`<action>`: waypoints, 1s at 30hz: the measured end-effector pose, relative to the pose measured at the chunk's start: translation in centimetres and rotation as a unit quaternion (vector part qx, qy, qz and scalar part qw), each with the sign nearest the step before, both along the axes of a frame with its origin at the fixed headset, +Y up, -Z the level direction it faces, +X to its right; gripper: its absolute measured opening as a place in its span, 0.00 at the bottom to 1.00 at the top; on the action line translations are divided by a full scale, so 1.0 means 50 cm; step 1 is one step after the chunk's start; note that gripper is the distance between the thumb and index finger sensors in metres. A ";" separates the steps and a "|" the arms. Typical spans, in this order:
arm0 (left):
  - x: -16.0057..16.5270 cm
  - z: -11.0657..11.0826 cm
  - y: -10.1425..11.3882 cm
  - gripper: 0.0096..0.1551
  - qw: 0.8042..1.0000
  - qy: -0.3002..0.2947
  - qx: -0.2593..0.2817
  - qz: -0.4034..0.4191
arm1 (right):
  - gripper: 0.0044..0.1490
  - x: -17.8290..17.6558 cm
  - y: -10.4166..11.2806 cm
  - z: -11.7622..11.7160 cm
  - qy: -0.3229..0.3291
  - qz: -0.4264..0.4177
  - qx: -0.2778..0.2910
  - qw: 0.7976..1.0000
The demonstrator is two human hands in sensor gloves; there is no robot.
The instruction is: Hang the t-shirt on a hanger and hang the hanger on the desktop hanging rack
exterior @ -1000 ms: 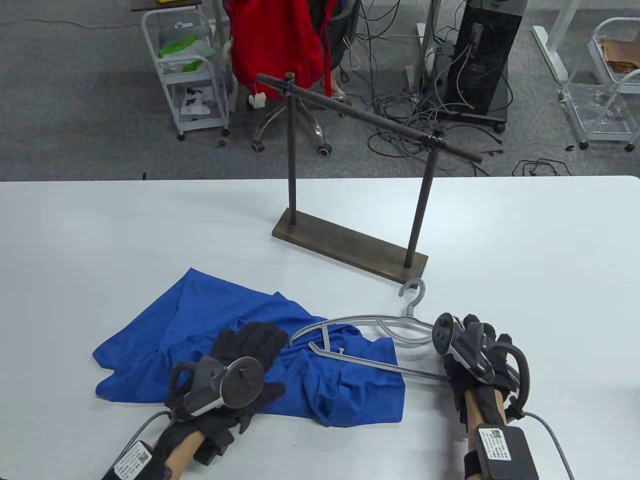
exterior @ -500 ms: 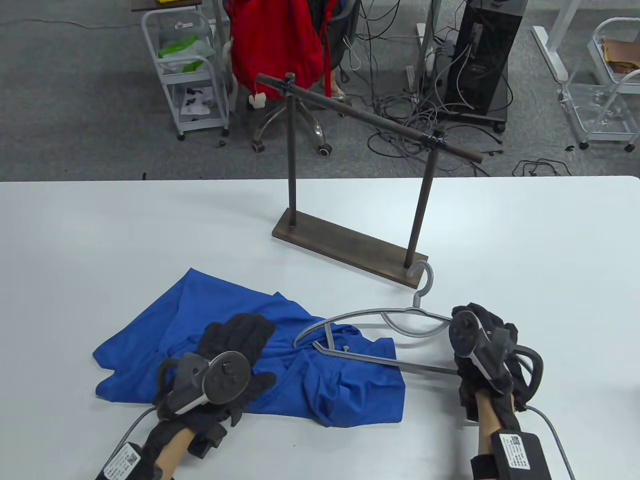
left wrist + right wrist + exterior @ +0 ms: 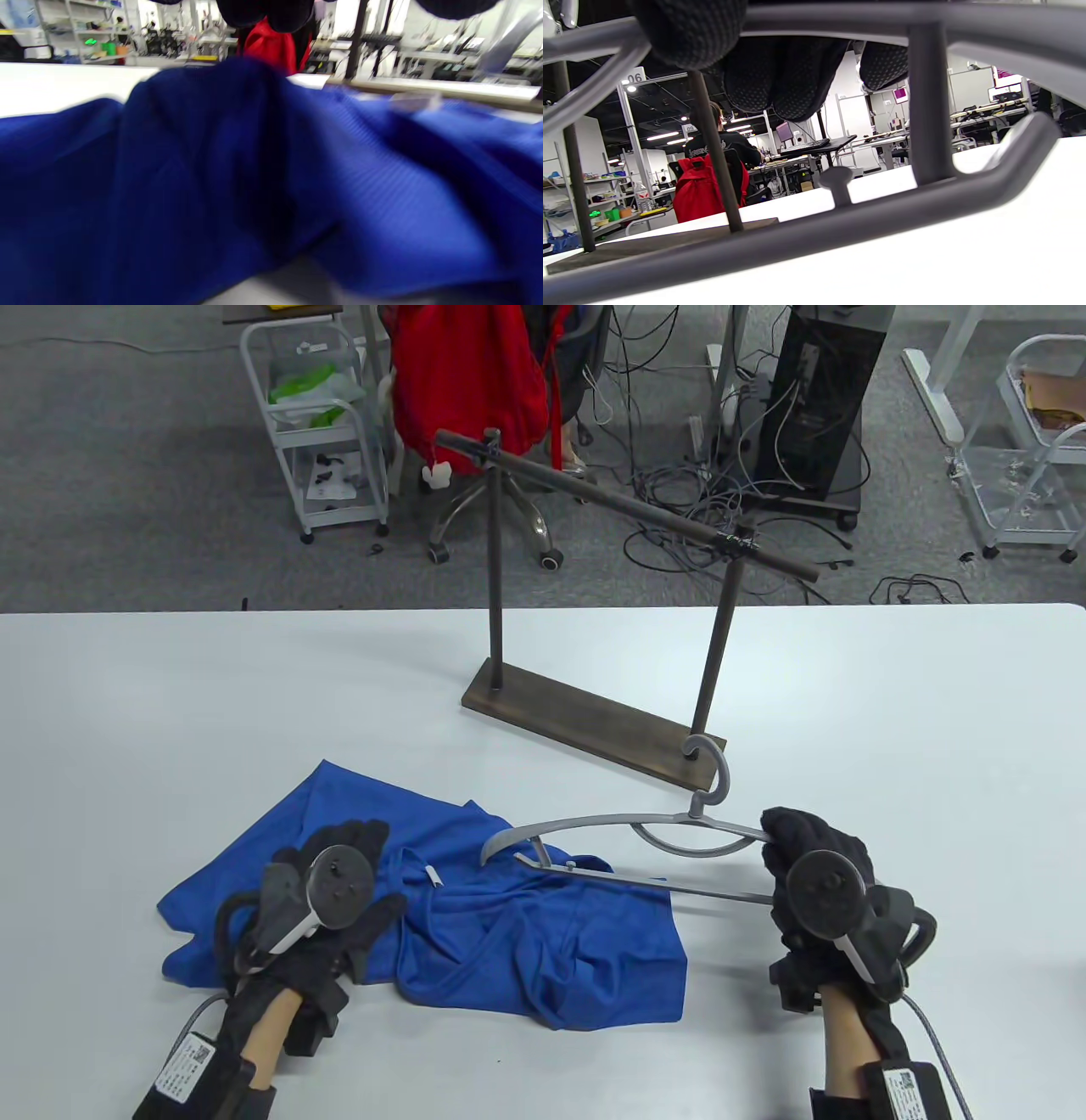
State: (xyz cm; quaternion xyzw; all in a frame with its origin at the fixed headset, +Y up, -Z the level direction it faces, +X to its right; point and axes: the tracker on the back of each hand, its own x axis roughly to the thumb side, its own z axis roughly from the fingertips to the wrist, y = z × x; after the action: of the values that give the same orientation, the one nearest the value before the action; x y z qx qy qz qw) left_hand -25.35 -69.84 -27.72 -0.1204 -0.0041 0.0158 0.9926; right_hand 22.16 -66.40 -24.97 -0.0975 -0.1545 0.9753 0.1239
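Note:
A blue t-shirt (image 3: 543,933) lies crumpled on the white table (image 3: 170,695), its neck opening and label facing up. My left hand (image 3: 361,848) lies on the shirt's left part and pinches a fold of it; in the left wrist view the fabric (image 3: 254,169) rises in a ridge toward the fingertips (image 3: 263,12). My right hand (image 3: 785,840) grips the right end of the grey hanger (image 3: 611,823) and holds it tilted above the table. The hanger's left end hovers over the shirt and its hook (image 3: 713,772) is near the rack's base. The right wrist view shows fingers (image 3: 780,84) curled over the hanger's frame (image 3: 797,241).
The dark hanging rack (image 3: 594,721) stands mid-table, its crossbar (image 3: 628,509) running diagonally with nothing on it. Its right post (image 3: 717,645) is just behind the hanger hook. Beyond the table are a red garment on a chair (image 3: 467,373), carts and cables.
My right hand has raised the hanger and carried it back and right, its hook now by the rack base. My left hand has slid left over the shirt, uncovering the neck opening.

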 end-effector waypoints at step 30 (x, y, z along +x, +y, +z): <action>0.015 0.075 0.127 0.25 0.959 -0.032 0.224 0.169 | 0.28 -0.139 0.050 0.064 0.109 -0.002 0.090 0.990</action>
State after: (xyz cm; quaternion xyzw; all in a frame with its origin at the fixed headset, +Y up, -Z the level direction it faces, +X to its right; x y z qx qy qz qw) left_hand -24.59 -63.52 -23.94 0.1075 -0.0600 0.1783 0.9762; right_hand 15.22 -63.91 -21.77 0.0210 -0.2274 0.9620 0.1498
